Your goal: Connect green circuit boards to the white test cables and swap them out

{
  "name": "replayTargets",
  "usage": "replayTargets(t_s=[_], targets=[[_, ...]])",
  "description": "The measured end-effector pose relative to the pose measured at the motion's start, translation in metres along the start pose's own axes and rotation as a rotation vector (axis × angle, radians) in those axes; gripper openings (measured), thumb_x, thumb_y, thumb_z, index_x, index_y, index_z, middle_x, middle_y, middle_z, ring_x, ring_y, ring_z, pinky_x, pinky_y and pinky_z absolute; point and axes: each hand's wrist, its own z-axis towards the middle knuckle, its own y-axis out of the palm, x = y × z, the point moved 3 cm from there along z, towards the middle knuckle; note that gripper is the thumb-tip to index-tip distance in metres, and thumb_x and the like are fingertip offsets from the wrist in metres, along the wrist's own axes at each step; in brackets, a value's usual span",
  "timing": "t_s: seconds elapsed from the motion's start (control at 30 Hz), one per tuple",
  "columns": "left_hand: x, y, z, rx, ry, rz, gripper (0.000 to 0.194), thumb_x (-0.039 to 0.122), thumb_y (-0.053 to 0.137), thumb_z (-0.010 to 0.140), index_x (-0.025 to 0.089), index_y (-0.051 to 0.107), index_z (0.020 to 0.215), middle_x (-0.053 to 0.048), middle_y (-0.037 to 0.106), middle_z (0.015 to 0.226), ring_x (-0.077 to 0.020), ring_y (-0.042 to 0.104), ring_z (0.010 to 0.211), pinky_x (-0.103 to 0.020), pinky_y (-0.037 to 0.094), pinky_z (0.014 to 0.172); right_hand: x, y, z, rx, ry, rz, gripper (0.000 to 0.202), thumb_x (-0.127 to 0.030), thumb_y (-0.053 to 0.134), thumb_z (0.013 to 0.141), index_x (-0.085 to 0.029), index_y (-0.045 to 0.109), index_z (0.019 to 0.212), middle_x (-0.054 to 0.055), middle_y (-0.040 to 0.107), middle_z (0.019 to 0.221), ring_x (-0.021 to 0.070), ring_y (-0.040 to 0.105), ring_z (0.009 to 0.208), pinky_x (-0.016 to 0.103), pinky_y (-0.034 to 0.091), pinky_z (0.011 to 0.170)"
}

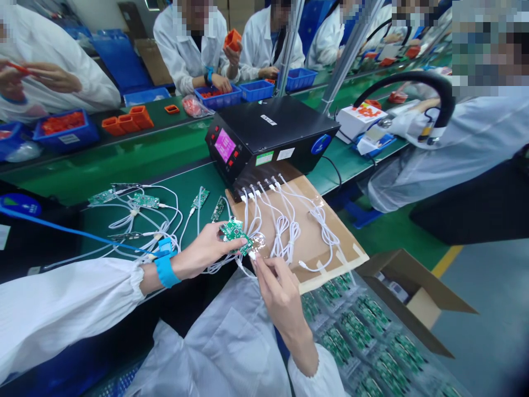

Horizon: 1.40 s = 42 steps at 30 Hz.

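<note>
A green circuit board (235,234) is pinched between the thumb and fingers of my left hand (206,245), whose wrist wears a blue strap (166,269). At the board's lower right edge, my right hand (278,281) grips the white plug of a cable (253,255); whether the plug is fully seated I cannot tell. Just beyond stands a black test box (273,129) with a lit pink screen (225,144) and white cables running from its front. More circuit boards (145,200) lie to the left on the green bench, some joined to white cables.
Bundled white cables (281,229) rest on a cardboard sheet (303,220). Clear trays of green boards (359,320) sit at lower right, beside an open carton (438,286). Across the line, co-workers handle orange parts near blue bins (66,140). A black flexible hose (413,77) arches at right.
</note>
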Motion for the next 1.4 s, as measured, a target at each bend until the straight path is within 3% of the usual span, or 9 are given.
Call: replayTargets(t_s=[0.2,0.3,0.5,0.6,0.8,0.93,1.03,1.23,1.4], targets=[[0.009,0.000,-0.004,0.018,-0.029,0.085,0.030,0.043,0.079,0.079,0.018,0.066,0.089,-0.002,0.071,0.085,-0.0162,0.062,0.074,-0.027,0.047,0.068,0.003,0.005,-0.003,-0.010,0.021,0.071,0.039,-0.006,0.054,0.099,-0.020,0.061,0.135,0.006,0.061,0.085,0.0169,0.058,0.075,0.030,0.050,0.066],[0.015,0.000,-0.006,0.019,-0.031,0.118,0.030,0.044,0.079,0.080,0.019,0.066,0.089,-0.001,0.071,0.085,-0.0170,0.063,0.074,-0.027,0.046,0.066,0.010,-0.006,-0.011,-0.006,0.049,0.148,0.047,-0.004,0.057,0.096,-0.022,0.058,0.139,0.009,0.067,0.099,0.0197,0.062,0.088,0.035,0.054,0.077],[0.018,-0.003,-0.003,0.083,-0.026,0.153,0.032,0.046,0.077,0.083,0.018,0.066,0.095,-0.002,0.072,0.085,-0.0182,0.064,0.074,-0.028,0.045,0.066,0.015,-0.025,-0.037,-0.219,-0.130,0.138,0.056,0.006,0.051,0.089,-0.023,0.061,0.136,0.010,0.069,0.124,0.0244,0.058,0.114,0.042,0.057,0.092],[0.014,0.001,-0.001,0.064,0.008,0.142,0.037,0.050,0.075,0.085,0.018,0.069,0.102,-0.004,0.074,0.098,-0.0194,0.065,0.083,-0.029,0.047,0.071,0.015,-0.026,-0.041,-0.223,-0.153,0.089,0.054,0.006,0.053,0.089,-0.023,0.064,0.134,0.010,0.070,0.123,0.0245,0.057,0.114,0.043,0.058,0.091],[0.011,0.013,0.000,0.005,0.002,0.003,0.043,0.060,0.072,0.084,0.018,0.071,0.094,-0.004,0.074,0.096,-0.0182,0.065,0.084,-0.029,0.050,0.076,0.024,-0.026,-0.011,0.100,0.048,0.221,0.057,0.000,0.059,0.094,-0.026,0.055,0.144,0.006,0.077,0.098,0.0210,0.063,0.096,0.038,0.059,0.084],[0.004,0.017,0.004,-0.055,-0.083,-0.216,0.058,0.072,0.061,0.087,0.015,0.073,0.094,-0.009,0.074,0.092,-0.0212,0.066,0.083,-0.034,0.053,0.081,0.033,-0.022,0.021,0.272,0.258,0.353,0.032,-0.013,0.068,0.095,-0.024,0.063,0.125,0.003,0.074,0.093,0.0180,0.071,0.089,0.035,0.059,0.086],[-0.002,0.018,0.005,-0.101,-0.125,-0.352,0.063,0.074,0.057,0.088,0.014,0.074,0.101,-0.011,0.074,0.093,-0.0235,0.067,0.088,-0.034,0.054,0.081,0.033,-0.017,0.042,0.227,0.223,0.392,0.012,-0.017,0.066,0.097,-0.023,0.069,0.107,0.004,0.074,0.096,0.0167,0.071,0.089,0.033,0.059,0.084],[0.001,0.023,0.002,-0.102,-0.104,-0.399,0.051,0.060,0.067,0.090,0.012,0.074,0.108,-0.010,0.073,0.099,-0.0182,0.064,0.083,-0.031,0.055,0.080,0.023,-0.010,0.062,0.185,0.187,0.457,0.022,-0.013,0.060,0.098,-0.023,0.073,0.112,0.005,0.067,0.099,0.0150,0.068,0.090,0.031,0.057,0.083],[0.003,0.030,0.000,-0.123,-0.117,-0.375,0.053,0.061,0.065,0.091,0.012,0.073,0.110,-0.009,0.072,0.101,-0.0153,0.061,0.081,-0.030,0.054,0.081,0.019,-0.010,0.064,0.185,0.178,0.450,0.022,-0.012,0.060,0.097,-0.023,0.074,0.111,0.005,0.065,0.096,0.0149,0.067,0.087,0.030,0.057,0.080]])
